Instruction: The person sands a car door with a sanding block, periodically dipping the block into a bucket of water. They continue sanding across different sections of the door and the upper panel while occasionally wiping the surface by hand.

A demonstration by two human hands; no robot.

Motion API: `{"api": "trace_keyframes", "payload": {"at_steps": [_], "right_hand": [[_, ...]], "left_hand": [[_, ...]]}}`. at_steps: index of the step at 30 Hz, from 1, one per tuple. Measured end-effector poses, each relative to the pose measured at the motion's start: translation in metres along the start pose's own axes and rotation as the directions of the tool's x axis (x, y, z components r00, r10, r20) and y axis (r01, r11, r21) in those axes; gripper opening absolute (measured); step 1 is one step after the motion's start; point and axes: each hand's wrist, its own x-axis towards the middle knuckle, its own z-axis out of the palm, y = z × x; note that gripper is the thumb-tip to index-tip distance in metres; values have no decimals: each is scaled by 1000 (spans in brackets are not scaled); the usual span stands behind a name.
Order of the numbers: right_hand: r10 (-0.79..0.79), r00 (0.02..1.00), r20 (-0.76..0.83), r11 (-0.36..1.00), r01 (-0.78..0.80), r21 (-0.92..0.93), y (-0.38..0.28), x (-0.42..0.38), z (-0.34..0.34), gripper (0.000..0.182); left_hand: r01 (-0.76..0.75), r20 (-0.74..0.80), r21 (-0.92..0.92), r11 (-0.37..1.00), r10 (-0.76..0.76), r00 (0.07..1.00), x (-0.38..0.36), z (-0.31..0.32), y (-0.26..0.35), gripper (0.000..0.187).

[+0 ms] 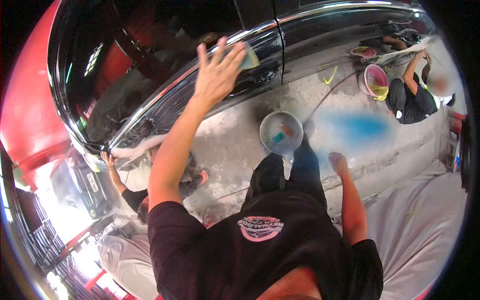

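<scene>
Nearest me is my own black shirt (260, 245). My right hand (338, 162) rests down by my knee, fingers curled together, clamped on nothing I can see. Just ahead on the concrete floor (235, 142) stands a clear bucket (281, 132) with tools inside. My left hand (217, 72) reaches up, fingers spread, pressing a pale sponge (248, 57) flat on the glossy black car door (165, 95). Farther off, another person (412, 97) crouches beside a pink bucket (376, 80).

I get one fisheye view from the head, looking steeply down over the black shirt (260, 240), close against the glossy black car body (150, 85).
</scene>
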Motion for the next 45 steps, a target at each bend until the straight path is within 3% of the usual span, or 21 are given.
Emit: {"api": "trace_keyframes", "payload": {"at_steps": [1, 5, 9, 10, 12, 14, 15, 16, 20, 22, 23, 25, 26, 27, 30, 32, 34, 39, 41, 43, 45], "right_hand": [[-100, 993, -64, 995, 99, -12, 3, 0, 2, 24], [12, 998, -54, 994, -6, 106, -36, 6, -12, 24], [-227, 972, 57, 958, 212, 193, -108, 49, -9, 29], [-340, 939, 60, 939, 334, 84, -155, 65, -19, 35], [-261, 965, 30, 856, 217, 469, -228, 96, -14, 43], [-353, 932, -84, 632, 303, 713, -289, 129, -5, 48], [-298, 954, -26, 524, 186, 831, -343, 131, -17, 48], [-244, 969, 41, 399, 62, 915, -395, 127, -33, 49], [-268, 957, 115, 311, -27, 950, -481, 126, -33, 45], [-327, 935, -136, 495, 292, 818, -501, 123, -27, 41], [-325, 934, -150, 508, 306, 805, -507, 120, -28, 41], [-591, 769, -245, 699, 639, 319, -518, 114, -37, 33], [-830, 488, -268, 520, 852, -59, -518, 127, -42, 32], [-840, 481, -252, 512, 856, -71, -525, 132, -55, 32], [-934, 353, 46, 217, 667, -712, -550, 161, -93, 54], [-951, 280, 134, 68, 608, -791, -558, 184, -110, 37], [-942, 259, 214, -34, 561, -827, -558, 204, -123, 34], [-960, 139, 242, -123, 568, -814, -549, 220, -125, 35], [-976, 75, 204, -116, 612, -783, -547, 224, -128, 34], [-974, 46, 222, -142, 641, -754, -544, 231, -132, 36], [-972, 13, 233, -166, 665, -728, -545, 238, -132, 37]], "left_hand": [[5, 37, 80, 997, -8, 999, -20, 6, -10, 56], [-18, -2, -14, 1000, 18, 1000, 6, 8, 2, 57], [-21, -129, 34, 999, 25, 991, 50, 13, 36, 52], [1, -160, -12, 1000, -3, 987, 43, 15, 34, 53], [60, -186, -54, 997, -69, 980, 17, 14, 28, 54], [164, -118, -26, 986, -166, 979, -25, 11, 28, 55], [217, -123, -51, 975, -222, 967, -42, 10, 32, 55], [270, -127, -117, 956, -284, 950, -58, 12, 39, 55], [334, -131, -517, 788, -458, 879, -105, 19, 92, 59], [310, -125, -665, 680, -511, 850, -119, 25, 113, 61], [319, -96, -776, 544, -601, 793, -124, 28, 119, 62], [293, -55, -877, 381, -685, 727, -135, 19, 127, 64], [330, -9, -879, 345, -703, 711, -151, 12, 125, 66], [371, 38, -876, 309, -722, 691, -171, 3, 124, 69], [531, 180, -822, 206, -790, 586, -250, 16, 129, 66], [696, 172, -674, 248, -864, 473, -326, 61, 152, 62], [844, 376, -535, -28, -903, 208, -401, 86, 188, 55], [917, 317, -289, -275, -931, -180, -542, 118, 349, 45], [805, 444, -286, -520, -816, -370, -541, 109, 413, 45], [796, 555, -159, -584, -720, -417, -533, 114, 479, 48], [952, 493, -129, -276, -851, -180, -567, 181, 568, 53]]}}
